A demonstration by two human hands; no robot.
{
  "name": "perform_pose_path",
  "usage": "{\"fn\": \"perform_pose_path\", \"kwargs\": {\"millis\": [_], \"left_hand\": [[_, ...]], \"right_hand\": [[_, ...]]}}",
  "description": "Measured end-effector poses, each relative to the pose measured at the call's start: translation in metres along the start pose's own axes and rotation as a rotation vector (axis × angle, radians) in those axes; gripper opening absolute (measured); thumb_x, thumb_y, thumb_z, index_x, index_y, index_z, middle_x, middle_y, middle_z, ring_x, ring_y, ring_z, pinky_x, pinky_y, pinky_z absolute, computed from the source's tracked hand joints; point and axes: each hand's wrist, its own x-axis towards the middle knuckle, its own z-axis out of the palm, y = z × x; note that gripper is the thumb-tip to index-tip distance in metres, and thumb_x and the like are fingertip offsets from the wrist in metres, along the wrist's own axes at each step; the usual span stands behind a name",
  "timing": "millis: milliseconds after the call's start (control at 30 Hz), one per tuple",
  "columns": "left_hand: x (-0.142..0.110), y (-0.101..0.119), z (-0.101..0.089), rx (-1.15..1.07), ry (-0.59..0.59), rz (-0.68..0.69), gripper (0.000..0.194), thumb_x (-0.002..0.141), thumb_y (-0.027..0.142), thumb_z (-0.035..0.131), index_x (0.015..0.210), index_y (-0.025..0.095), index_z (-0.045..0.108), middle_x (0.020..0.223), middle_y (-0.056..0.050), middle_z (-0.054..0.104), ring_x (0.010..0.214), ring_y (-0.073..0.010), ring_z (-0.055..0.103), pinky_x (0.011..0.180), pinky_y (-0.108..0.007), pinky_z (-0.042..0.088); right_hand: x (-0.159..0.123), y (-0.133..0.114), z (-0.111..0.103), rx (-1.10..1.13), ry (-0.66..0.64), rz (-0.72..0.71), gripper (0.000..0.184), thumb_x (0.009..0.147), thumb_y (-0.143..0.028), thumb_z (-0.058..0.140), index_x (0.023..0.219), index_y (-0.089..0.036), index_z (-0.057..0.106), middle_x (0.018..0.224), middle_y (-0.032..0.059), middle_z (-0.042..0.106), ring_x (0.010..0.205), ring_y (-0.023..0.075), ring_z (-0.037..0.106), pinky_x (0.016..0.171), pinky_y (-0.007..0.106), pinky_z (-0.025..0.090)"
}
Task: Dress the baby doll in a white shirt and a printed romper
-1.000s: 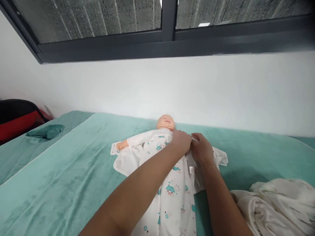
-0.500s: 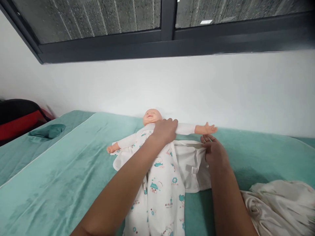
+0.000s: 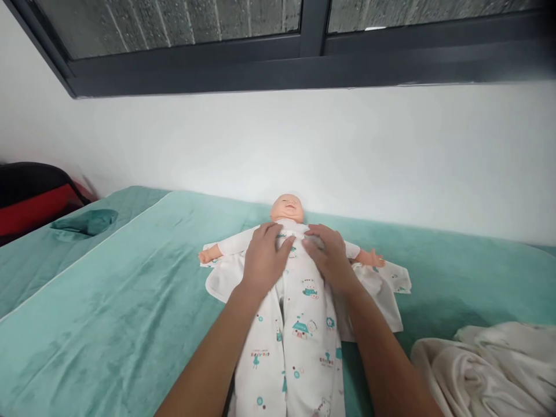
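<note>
Your left hand (image 3: 266, 258) and right hand (image 3: 329, 255) rest on the chest of the one doll (image 3: 287, 208), side by side with a narrow strip of its printed outfit (image 3: 304, 301) showing between them. On each hand the thumb stands apart from the fingers, and the fingers lie over the cloth; you have no visible pinch on it. The doll lies on its back, its head close to the far edge of the bed (image 3: 121, 307), where that meets the wall (image 3: 391, 156), and its legs run toward you between your forearms. Its two arms stretch out sideways, past your hands, in white sleeves. White cloth with printed ends (image 3: 382, 289) spreads out under both arms, and your right forearm covers part of it. One heap of cream cloth (image 3: 490, 368) lies to the right of that forearm, apart from the doll; you cannot count the pieces in it. Beyond the bed's far left corner sits one red and black object (image 3: 39, 200), cut off by the view. One dark-framed window (image 3: 191, 65) is above the wall, two panes showing.
</note>
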Motion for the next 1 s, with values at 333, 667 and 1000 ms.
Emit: {"fn": "perform_pose_path", "kwargs": {"millis": [333, 667, 1000], "left_hand": [[-0.017, -0.022, 0.006, 0.017, 0.189, 0.119, 0.028, 0.091, 0.042, 0.059, 0.075, 0.02, 0.055, 0.09, -0.006, 0.062, 0.091, -0.0201, 0.056, 0.079, -0.033, 0.042], [-0.059, -0.048, -0.009, 0.219, 0.017, 0.112, 0.05, 0.102, 0.044, 0.034, 0.064, 0.021, 0.056, 0.055, -0.002, 0.054, 0.059, -0.0178, 0.05, 0.064, -0.032, 0.028], [-0.119, -0.061, -0.051, -0.095, -0.369, 0.007, 0.062, 0.068, 0.06, 0.076, 0.113, 0.022, 0.058, 0.107, -0.004, 0.066, 0.094, -0.0242, 0.06, 0.077, -0.032, 0.042]], "right_hand": [[-0.014, -0.023, 0.011, -0.066, -0.047, -0.157, 0.037, 0.084, -0.046, 0.065, 0.062, -0.021, 0.049, 0.103, 0.0077, 0.053, 0.101, 0.0237, 0.049, 0.086, 0.038, 0.041], [-0.05, -0.009, 0.002, -0.212, -0.06, 0.004, 0.053, 0.096, -0.053, 0.041, 0.057, -0.021, 0.026, 0.053, -0.0028, 0.032, 0.054, 0.0128, 0.034, 0.057, 0.031, 0.023], [-0.129, -0.022, -0.022, -0.29, -0.09, 0.055, 0.048, 0.095, -0.052, 0.045, 0.059, -0.021, 0.036, 0.056, -0.0032, 0.038, 0.059, 0.0144, 0.04, 0.06, 0.03, 0.027]]}}
